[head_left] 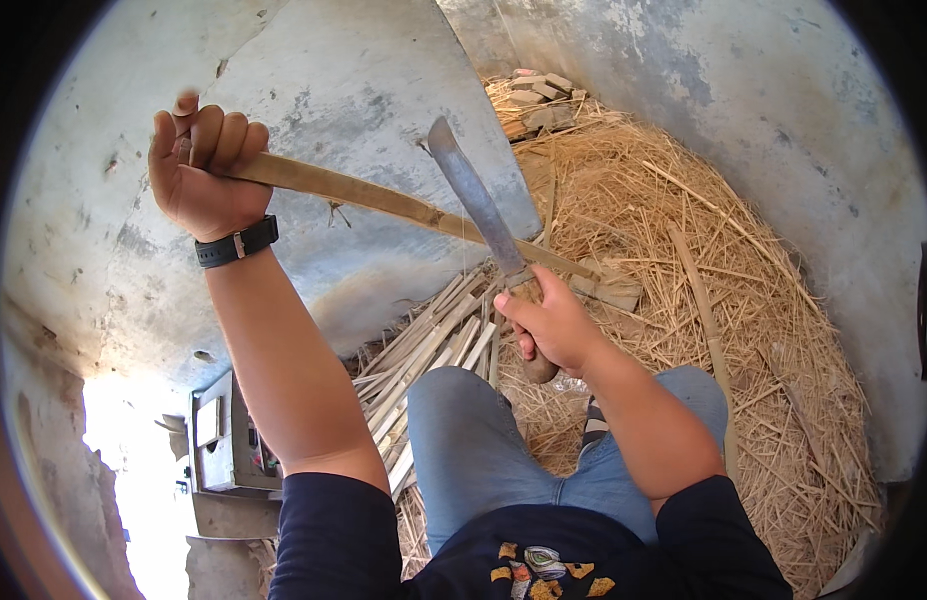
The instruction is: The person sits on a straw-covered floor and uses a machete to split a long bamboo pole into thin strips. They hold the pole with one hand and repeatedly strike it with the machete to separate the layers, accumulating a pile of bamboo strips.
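Note:
My left hand (pixel 216 165), raised at the upper left with a dark watch on its wrist, is closed round one end of a long split bamboo strip (pixel 359 193). The strip slants down to the right, its far end low near the straw. In front of my knees my right hand (pixel 552 325) grips the wooden handle of a machete (pixel 476 195). The blade points up and to the left, and in this view it crosses in front of the strip. Whether blade and strip touch, I cannot tell.
Cut bamboo slats (pixel 424 350) lie piled left of my knees. Loose straw (pixel 674 240) covers the floor, with a bamboo pole (pixel 706 320) on it at the right. Bricks (pixel 544 90) sit by the far wall. A metal cabinet (pixel 219 435) stands at the lower left.

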A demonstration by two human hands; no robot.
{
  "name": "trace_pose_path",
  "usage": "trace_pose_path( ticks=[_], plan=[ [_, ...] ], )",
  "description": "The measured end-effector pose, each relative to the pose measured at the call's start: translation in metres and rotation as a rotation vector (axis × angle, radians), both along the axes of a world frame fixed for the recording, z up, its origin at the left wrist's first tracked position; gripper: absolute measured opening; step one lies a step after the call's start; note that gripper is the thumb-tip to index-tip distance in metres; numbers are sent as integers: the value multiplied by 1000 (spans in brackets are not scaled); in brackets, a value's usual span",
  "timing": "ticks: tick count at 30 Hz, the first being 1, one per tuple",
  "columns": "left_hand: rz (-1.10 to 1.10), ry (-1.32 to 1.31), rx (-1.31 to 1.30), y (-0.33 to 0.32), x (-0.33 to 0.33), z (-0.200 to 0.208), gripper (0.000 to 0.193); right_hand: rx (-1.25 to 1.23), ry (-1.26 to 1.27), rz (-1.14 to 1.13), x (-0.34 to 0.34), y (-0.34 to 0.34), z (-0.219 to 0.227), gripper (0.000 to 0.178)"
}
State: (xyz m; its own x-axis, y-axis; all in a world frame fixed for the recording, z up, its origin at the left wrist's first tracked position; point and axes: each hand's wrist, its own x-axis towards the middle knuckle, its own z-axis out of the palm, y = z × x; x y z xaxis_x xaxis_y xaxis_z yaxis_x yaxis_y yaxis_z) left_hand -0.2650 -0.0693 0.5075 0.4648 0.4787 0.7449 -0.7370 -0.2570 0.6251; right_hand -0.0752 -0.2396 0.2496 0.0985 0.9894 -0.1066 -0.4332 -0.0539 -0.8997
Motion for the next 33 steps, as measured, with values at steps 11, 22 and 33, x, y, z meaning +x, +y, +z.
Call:
trace_pose_path(
  ticks=[11, 22, 33],
  plan=[
    [266, -44, -18, -6, 17, 4, 27, 181, -831, -246, -9, 0, -1, 39],
    [144, 7, 37, -11, 16, 5, 25, 271, -949, -310, -13, 1, 32, 32],
    [152, -15, 31, -10, 16, 4, 31, 240, -931, -232, -8, -11, 71, 32]
  ],
)
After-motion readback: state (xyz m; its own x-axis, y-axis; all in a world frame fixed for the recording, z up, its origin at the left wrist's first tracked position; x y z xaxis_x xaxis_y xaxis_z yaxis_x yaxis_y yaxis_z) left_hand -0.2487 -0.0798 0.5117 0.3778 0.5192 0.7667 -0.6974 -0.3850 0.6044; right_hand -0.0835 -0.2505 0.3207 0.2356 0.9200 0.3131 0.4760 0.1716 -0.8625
